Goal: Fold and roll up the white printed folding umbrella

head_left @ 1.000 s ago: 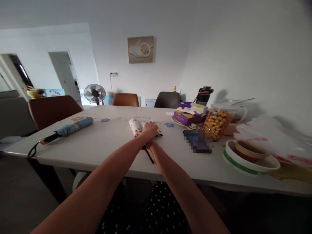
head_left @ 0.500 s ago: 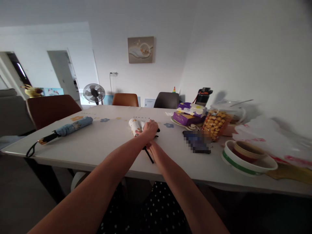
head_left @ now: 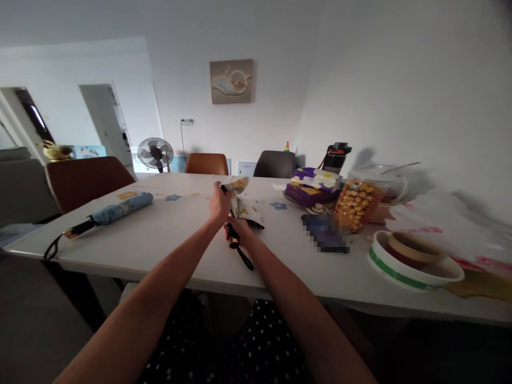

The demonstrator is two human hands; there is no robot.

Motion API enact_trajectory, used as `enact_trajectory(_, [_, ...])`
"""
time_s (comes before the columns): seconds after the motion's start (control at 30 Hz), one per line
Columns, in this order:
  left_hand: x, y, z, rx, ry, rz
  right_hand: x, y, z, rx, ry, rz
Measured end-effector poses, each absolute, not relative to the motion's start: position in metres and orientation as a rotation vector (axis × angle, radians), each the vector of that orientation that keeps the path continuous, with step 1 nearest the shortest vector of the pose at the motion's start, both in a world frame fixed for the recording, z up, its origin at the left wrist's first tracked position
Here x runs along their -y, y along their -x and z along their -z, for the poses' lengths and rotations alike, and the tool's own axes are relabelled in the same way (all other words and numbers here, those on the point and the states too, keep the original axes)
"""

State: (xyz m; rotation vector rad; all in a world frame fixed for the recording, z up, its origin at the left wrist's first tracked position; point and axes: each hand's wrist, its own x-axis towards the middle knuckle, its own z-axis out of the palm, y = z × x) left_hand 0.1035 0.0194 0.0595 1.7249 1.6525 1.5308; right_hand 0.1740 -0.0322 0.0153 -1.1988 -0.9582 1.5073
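White patterned umbrella [head_left: 250, 212]: over the table [head_left: 176, 226] near its front edge [head_left: 132, 271], flap [head_left: 237, 185] pinched in your left hand [head_left: 221, 204], handle [head_left: 231, 237] gripped by your right hand [head_left: 240, 229], wide gap leftward to blue umbrella [head_left: 120, 209], narrower gap rightward to pixelated dark item [head_left: 326, 233].

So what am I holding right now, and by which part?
A white patterned umbrella: your right grip holds it near the upper end of its black handle; your left grip has a fold of its canopy.

A purple box [head_left: 304, 195], snack jar [head_left: 357, 205] and bowls [head_left: 394, 270] share the table [head_left: 176, 224] — a fan [head_left: 155, 153] stands beyond.
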Motion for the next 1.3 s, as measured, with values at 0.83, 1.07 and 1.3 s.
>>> enact_trajectory(0.83, [-0.002,-0.016,-0.028,-1.179,-1.104,-1.681,0.035,-0.175,-0.021,0.954,1.369,-1.376])
enact_trajectory(1.07, [0.003,-0.001,-0.007,-1.220,-1.118,-1.505,0.037,-0.183,-0.023,1.021,1.376,-1.357])
enact_trajectory(1.3, [-0.013,-0.002,-0.010,-1.154,-0.699,-1.408,0.041,-0.187,-0.025,1.192,1.366,-1.382])
